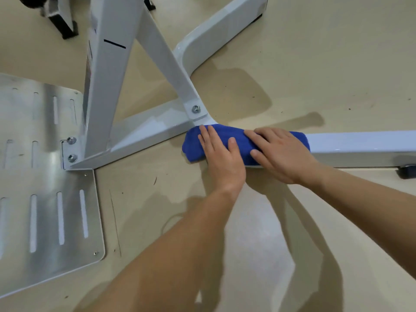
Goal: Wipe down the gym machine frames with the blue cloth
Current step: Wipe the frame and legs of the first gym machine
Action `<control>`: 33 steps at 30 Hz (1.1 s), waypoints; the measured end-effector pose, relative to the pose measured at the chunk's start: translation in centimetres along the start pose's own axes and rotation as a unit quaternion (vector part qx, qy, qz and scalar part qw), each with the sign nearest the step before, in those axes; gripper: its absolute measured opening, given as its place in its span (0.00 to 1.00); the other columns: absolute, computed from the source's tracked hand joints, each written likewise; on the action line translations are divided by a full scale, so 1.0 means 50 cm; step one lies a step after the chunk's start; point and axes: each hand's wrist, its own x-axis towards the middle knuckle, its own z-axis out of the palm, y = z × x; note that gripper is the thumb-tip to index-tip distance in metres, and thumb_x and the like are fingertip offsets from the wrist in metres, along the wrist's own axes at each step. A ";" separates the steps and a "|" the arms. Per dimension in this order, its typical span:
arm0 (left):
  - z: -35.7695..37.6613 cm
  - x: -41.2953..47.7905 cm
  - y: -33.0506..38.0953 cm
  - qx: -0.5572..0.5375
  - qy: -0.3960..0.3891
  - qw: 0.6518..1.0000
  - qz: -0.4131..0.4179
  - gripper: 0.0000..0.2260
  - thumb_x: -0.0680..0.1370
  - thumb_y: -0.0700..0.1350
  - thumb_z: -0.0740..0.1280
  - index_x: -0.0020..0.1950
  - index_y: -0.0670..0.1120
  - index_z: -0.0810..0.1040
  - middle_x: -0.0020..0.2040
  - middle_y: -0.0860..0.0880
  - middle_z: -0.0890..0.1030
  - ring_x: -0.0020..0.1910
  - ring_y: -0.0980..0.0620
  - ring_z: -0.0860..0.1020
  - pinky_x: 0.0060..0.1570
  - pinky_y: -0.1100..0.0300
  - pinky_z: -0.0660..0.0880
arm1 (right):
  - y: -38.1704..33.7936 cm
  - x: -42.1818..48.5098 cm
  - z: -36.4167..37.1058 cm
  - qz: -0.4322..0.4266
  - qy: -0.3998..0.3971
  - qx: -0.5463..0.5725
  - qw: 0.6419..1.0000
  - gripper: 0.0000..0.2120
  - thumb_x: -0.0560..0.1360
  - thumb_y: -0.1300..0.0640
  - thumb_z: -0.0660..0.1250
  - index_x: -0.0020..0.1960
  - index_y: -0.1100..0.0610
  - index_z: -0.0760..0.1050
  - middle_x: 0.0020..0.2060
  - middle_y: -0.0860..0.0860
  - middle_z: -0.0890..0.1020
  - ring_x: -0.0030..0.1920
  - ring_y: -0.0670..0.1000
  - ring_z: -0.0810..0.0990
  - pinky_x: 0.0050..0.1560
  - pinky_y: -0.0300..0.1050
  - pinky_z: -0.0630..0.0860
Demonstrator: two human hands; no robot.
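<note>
The blue cloth [193, 146] lies draped over the low white base bar [360, 145] of the gym machine frame, just to the right of the joint where a bolt [196, 108] fastens the diagonal brace [166, 55] down. Both hands are on it, side by side. The left hand [221, 157] lies flat on the left part of the cloth, fingers straight and pointing away, thumb laid out to the right; it presses rather than grips. The right hand [281, 154] covers the right part, also flat and uncurled, its fingers angled toward the left so that their tips come close to the left hand's thumb. A rounded end of the cloth hangs over the near side of the bar at the left, and its right edge stops where bare white bar goes on toward the right (a small black foot [407, 171] shows under that bar near the right edge). Left of the brace a wide white upright [108, 75] rises from the base, and beside it, at the near left, a slotted metal plate [45, 199] lies on the beige floor [315, 64]. A second white base tube [220, 25] runs off to the far right.
</note>
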 end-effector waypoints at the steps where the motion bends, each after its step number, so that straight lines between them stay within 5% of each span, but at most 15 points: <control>1: 0.007 -0.001 0.011 -0.018 0.013 1.000 -0.022 0.28 0.85 0.49 0.54 0.81 0.43 0.45 0.81 0.50 0.43 0.79 0.55 0.43 0.75 0.65 0.44 | -0.002 0.002 -0.003 0.010 0.011 0.036 0.999 0.29 0.81 0.42 0.45 0.76 0.54 0.63 0.67 0.53 0.73 0.65 0.57 0.71 0.68 0.51 0.65; 5: 0.018 0.033 0.025 -0.084 0.041 0.986 -0.141 0.28 0.85 0.49 0.51 0.80 0.41 0.43 0.81 0.47 0.46 0.79 0.52 0.48 0.73 0.64 0.47 | -0.036 0.047 0.011 0.031 0.047 0.113 0.992 0.19 0.83 0.54 0.53 0.72 0.54 0.69 0.63 0.53 0.78 0.61 0.57 0.75 0.64 0.51 0.69; 13: 0.013 0.087 -0.002 -0.137 0.057 0.978 -0.147 0.26 0.85 0.50 0.51 0.81 0.43 0.46 0.80 0.47 0.54 0.78 0.50 0.55 0.70 0.67 0.50 | -0.047 0.097 0.021 -0.028 0.016 0.038 0.999 0.21 0.84 0.50 0.48 0.74 0.54 0.62 0.57 0.54 0.78 0.53 0.58 0.78 0.47 0.52 0.73; 16: 0.034 0.052 0.013 -0.123 0.069 0.978 -0.150 0.27 0.85 0.51 0.50 0.81 0.44 0.44 0.81 0.50 0.51 0.78 0.53 0.53 0.65 0.71 0.49 | -0.003 0.062 0.018 -0.074 0.019 0.000 0.997 0.23 0.83 0.48 0.45 0.74 0.55 0.62 0.53 0.54 0.77 0.49 0.59 0.77 0.48 0.52 0.73; 21: 0.105 -0.042 0.049 -0.088 0.068 0.980 -0.164 0.34 0.84 0.56 0.51 0.79 0.42 0.35 0.81 0.50 0.39 0.79 0.53 0.46 0.76 0.58 0.51 | 0.102 0.000 0.003 -0.096 0.021 -0.013 0.995 0.25 0.81 0.46 0.44 0.74 0.53 0.61 0.59 0.54 0.76 0.53 0.60 0.77 0.52 0.55 0.75; 28: 0.212 -0.162 0.085 0.026 -0.037 0.994 -0.104 0.36 0.79 0.62 0.38 0.64 0.38 0.19 0.73 0.38 0.25 0.75 0.49 0.28 0.71 0.65 0.29 | 0.249 -0.103 -0.003 -0.070 0.026 -0.041 0.996 0.26 0.83 0.46 0.47 0.76 0.58 0.62 0.63 0.58 0.74 0.55 0.63 0.75 0.57 0.56 0.73; 30: 0.208 -0.173 0.067 0.105 -0.033 0.992 -0.065 0.37 0.84 0.57 0.47 0.71 0.33 0.27 0.75 0.32 0.31 0.78 0.41 0.36 0.74 0.61 0.33 | 0.258 -0.127 0.007 -0.053 0.047 -0.055 0.996 0.26 0.84 0.48 0.48 0.76 0.60 0.63 0.65 0.60 0.73 0.58 0.64 0.74 0.60 0.58 0.71; 33: 0.172 -0.168 0.005 0.202 0.017 0.978 0.050 0.34 0.82 0.54 0.54 0.78 0.31 0.50 0.77 0.30 0.50 0.78 0.37 0.54 0.76 0.49 0.57 | 0.204 -0.130 0.034 0.000 0.073 -0.077 0.994 0.26 0.83 0.49 0.49 0.76 0.60 0.64 0.70 0.62 0.70 0.67 0.65 0.70 0.68 0.60 0.65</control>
